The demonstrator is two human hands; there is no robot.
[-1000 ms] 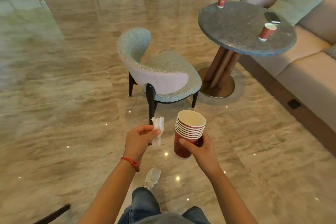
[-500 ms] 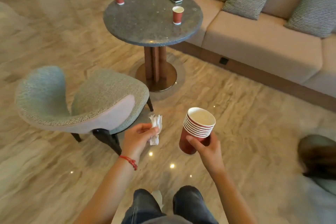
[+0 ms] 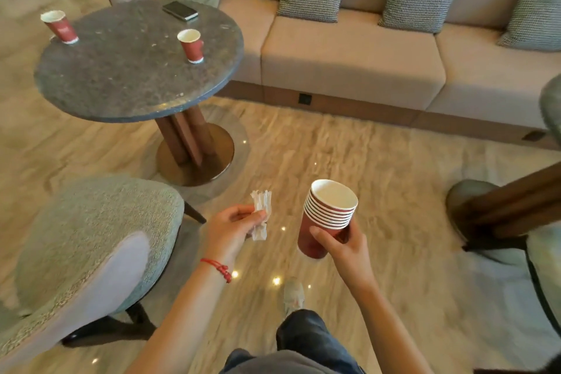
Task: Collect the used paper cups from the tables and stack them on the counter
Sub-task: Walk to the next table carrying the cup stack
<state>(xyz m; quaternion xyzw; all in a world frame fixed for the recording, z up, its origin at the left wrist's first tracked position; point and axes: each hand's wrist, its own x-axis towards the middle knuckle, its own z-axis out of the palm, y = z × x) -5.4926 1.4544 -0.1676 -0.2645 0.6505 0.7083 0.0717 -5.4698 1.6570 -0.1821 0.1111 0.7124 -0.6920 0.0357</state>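
Stack of nested red paper cups with white rims [image 3: 328, 217] in the lower centre of the frame, long axis near vertical, tipped a little to the left at the base, open mouth up and toward the camera. About eight rims countable, exact number hard to tell. Held in mid-air over the pale marble floor [image 3: 349, 146], gripped by the right hand [image 3: 346, 244], thumb across the front of the red wall, fingers wrapped behind.

Left hand [image 3: 233, 226] just beside, closed on one crumpled white paper napkin [image 3: 261, 215], pinched between thumb and fingers, long axis upright. One red string bracelet [image 3: 217, 267] on that wrist.

Upper left of the frame: one round dark stone table on a wooden pedestal [image 3: 121, 88]. On it two single red paper cups, both upright, mouths up: one at the far left edge [image 3: 59, 27], one right of centre [image 3: 190, 45], well apart. One dark phone [image 3: 180, 10] lying flat near the far rim.

Lower left: one grey-green upholstered chair [image 3: 91, 240]. Across the top: one beige sofa [image 3: 349, 61] bearing five cushions.
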